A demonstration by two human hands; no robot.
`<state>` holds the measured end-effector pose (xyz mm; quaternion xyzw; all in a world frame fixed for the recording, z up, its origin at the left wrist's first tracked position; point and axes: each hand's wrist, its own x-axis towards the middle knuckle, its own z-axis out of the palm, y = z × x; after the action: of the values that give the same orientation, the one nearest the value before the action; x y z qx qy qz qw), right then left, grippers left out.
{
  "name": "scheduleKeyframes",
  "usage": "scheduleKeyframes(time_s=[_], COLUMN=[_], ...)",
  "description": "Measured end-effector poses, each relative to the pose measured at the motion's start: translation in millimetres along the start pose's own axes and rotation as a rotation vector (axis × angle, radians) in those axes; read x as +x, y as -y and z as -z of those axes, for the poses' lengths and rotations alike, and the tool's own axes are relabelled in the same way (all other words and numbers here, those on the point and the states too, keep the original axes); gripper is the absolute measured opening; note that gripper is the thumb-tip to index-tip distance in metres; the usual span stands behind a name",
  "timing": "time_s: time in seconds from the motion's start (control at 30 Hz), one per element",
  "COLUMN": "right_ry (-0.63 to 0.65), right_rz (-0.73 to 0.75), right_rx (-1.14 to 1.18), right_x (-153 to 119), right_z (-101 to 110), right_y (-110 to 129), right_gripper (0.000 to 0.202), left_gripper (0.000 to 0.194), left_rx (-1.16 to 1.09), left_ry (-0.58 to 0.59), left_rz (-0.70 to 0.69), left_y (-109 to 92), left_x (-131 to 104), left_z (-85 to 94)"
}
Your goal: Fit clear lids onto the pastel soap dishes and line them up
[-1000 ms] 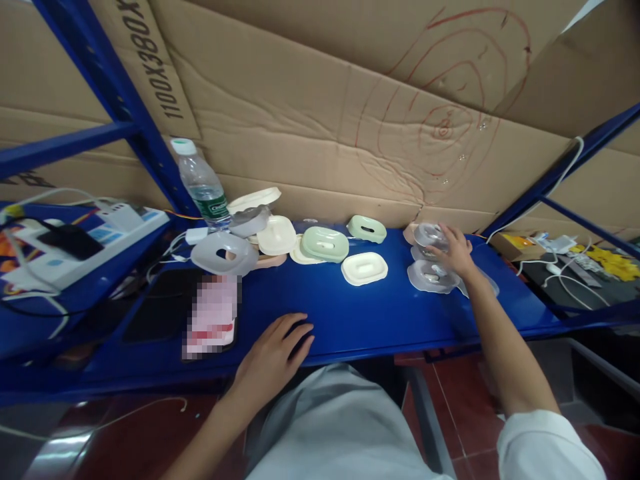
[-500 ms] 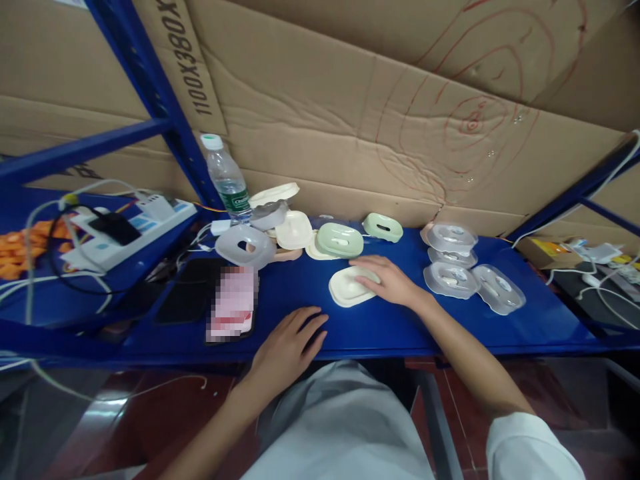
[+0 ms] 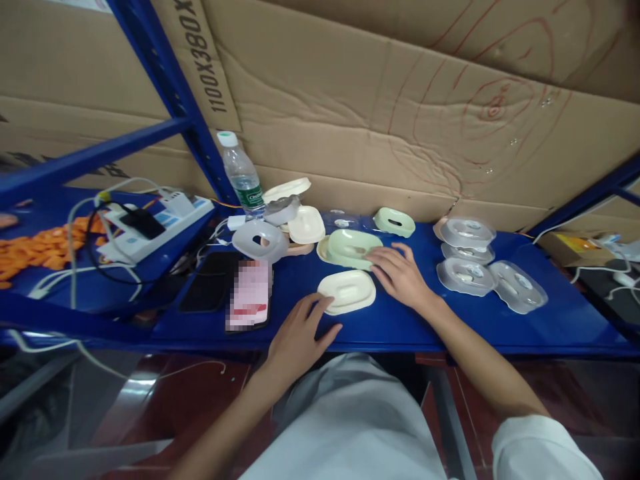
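A cream oval soap dish lies on the blue tabletop between my hands. My left hand has its fingers apart, with fingertips at the dish's near left edge and the thumb clear of it. My right hand has its fingers and thumb at the right edge of a light green soap dish, which sits slightly tilted behind the cream one. Partly beneath the green dish shows another cream piece. Farther back stands a green slotted piece.
Clear plastic covers are grouped at the right. Grey slotted piece, cream piece and a water bottle stand at back left. A phone, power strip and orange pieces lie left. Cardboard walls the back.
My right hand has left the cream dish and moved to the green one, which has shifted slightly nearer. My left hand has reached the cream dish's edge. The view has shifted a little.
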<state>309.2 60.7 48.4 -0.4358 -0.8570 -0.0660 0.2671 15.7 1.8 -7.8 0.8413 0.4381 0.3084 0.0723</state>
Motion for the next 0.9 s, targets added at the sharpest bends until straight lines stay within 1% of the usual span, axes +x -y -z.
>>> scheduleKeyframes(time_s=[0.07, 0.1, 0.17, 0.23, 0.3, 0.4, 0.47, 0.53, 0.6, 0.7, 0.77, 0.8, 0.83, 0.9], right_ry=[0.02, 0.046, 0.099, 0.132, 0.156, 0.2, 0.217, 0.216, 0.218, 0.2, 0.172, 0.156, 0.166, 0.164], right_rz=[0.071, 0.095, 0.123, 0.133, 0.128, 0.125, 0.144, 0.169, 0.183, 0.145, 0.056, 0.001, -0.059, -0.134], right_rx=[0.032, 0.055, 0.106, 0.158, 0.197, 0.232, 0.245, 0.247, 0.257, 0.274, 0.223, 0.179, 0.127, 0.081], right_x=[-16.8, -24.8, -37.3, -42.8, -41.2, -32.8, -28.7, -27.0, -24.6, -8.2, 15.7, 30.8, 47.1, 79.7], right_z=[5.3, 6.0, 4.9, 2.6, 0.6, -1.3, -2.2, -2.1, -0.9, -0.5, -6.3, -12.0, -19.4, -38.0], right_y=[16.6, 23.3, 32.9, 37.7, 38.8, 38.2, 39.0, 40.0, 38.3, 22.5, 1.7, -10.7, -23.5, -46.9], right_gripper=[0.035, 0.036, 0.038, 0.038, 0.037, 0.034, 0.032, 0.027, 0.024, 0.029, 0.035, 0.038, 0.042, 0.05], left_gripper=[0.054, 0.056, 0.057, 0.052, 0.045, 0.031, 0.021, 0.015, 0.014, 0.016, 0.016, 0.016, 0.016, 0.015], left_rx=[-0.018, -0.018, -0.007, -0.001, -0.013, -0.048, -0.065, -0.072, -0.082, -0.106, -0.105, -0.101, -0.096, -0.082], left_ry=[-0.069, -0.089, -0.09, -0.064, -0.071, -0.129, -0.146, -0.131, -0.092, -0.044, -0.039, -0.041, -0.043, -0.045], left_rz=[0.032, 0.024, -0.025, -0.069, -0.071, -0.054, -0.063, -0.083, -0.099, -0.094, -0.089, -0.091, -0.094, -0.102], left_y=[0.7, 0.8, 1.0, 1.4, 2.3, 3.9, 4.7, 5.2, 5.4, 5.0, 4.3, 3.8, 3.2, 2.2], left_x=[-0.9, -0.6, 1.0, 2.5, 3.1, 2.3, 1.9, 2.1, 2.9, 4.3, 5.0, 5.1, 5.2, 5.1], left_z=[-0.6, -0.3, 0.9, 1.7, 1.6, 0.6, 0.5, 1.1, 2.2, 3.8, 4.4, 4.6, 4.9, 5.8])
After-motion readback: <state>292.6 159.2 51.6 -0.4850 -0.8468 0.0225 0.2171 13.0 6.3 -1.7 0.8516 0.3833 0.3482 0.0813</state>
